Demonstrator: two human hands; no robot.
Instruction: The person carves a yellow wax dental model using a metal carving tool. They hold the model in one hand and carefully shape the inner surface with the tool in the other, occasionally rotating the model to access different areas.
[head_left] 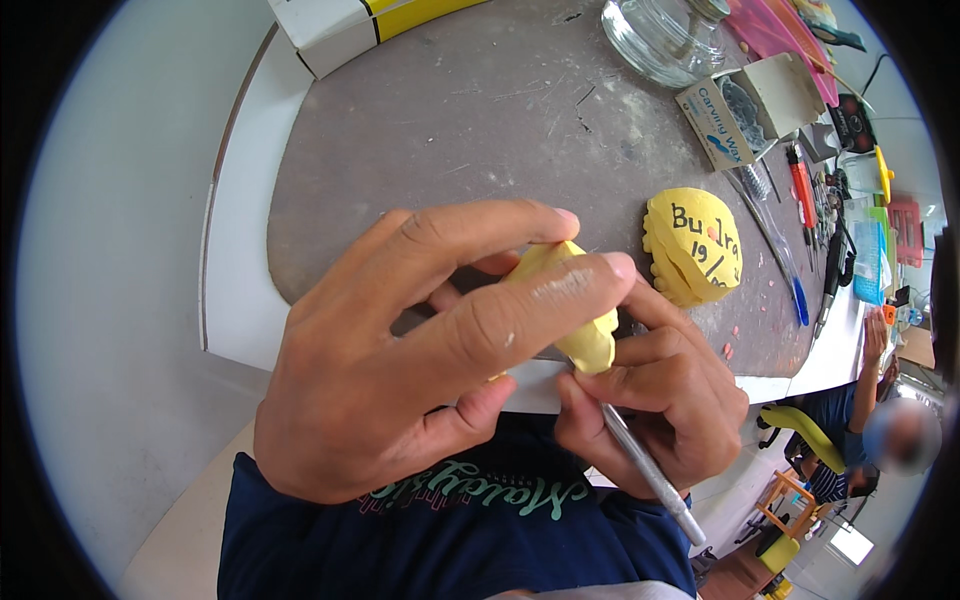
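While left grip (pixel 385 365) holds yellow cast (pixel 591 348), right grip (pixel 665 405) clasps metal tool (pixel 656 477), seemingly above table edge (pixel 770 387).

The near cast (pixel 592 345) was coloured yellow; the right cast (pixel 692 245) was coloured yellow and marked in black. The tool (pixel 651 473) was finished in silver. The shirt (pixel 300 550) was coloured navy and printed in green and pink. The mat (pixel 450 145) was toned grey-brown and flecked with white. Far left, a box (pixel 345 35) was banded white, black and yellow.

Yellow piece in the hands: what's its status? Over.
Left hand gripping yellow piece. Right hand holding metal tool. Left fingers partly covering the yellow piece.
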